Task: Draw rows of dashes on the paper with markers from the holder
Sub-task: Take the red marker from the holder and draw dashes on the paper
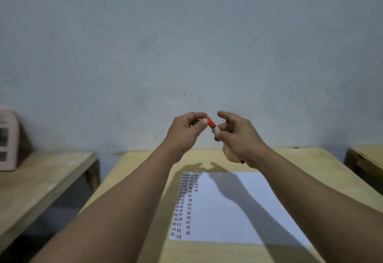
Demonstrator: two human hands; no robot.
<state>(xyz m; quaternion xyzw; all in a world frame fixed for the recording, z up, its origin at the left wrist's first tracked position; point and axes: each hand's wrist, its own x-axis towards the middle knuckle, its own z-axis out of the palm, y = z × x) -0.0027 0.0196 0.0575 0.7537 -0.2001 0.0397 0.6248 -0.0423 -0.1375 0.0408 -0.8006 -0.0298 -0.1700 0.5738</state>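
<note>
Both hands are raised above the far edge of the wooden table (136, 182). My left hand (186, 131) pinches the red cap (211, 122) of a marker. My right hand (238, 136) grips the marker's body (216, 130), mostly hidden in the fingers; its red end shows below the wrist. Whether the cap is still seated on the body is unclear. A pale wooden holder (229, 155) stands behind my right hand, largely hidden. The white paper (223, 206) lies on the table, with columns of red and dark dashes (184, 202) along its left side.
A second wooden table (41, 179) stands to the left across a gap, with a pink box (8, 140) on it. Another table's corner (366, 159) shows at the right. A grey wall rises right behind the tables.
</note>
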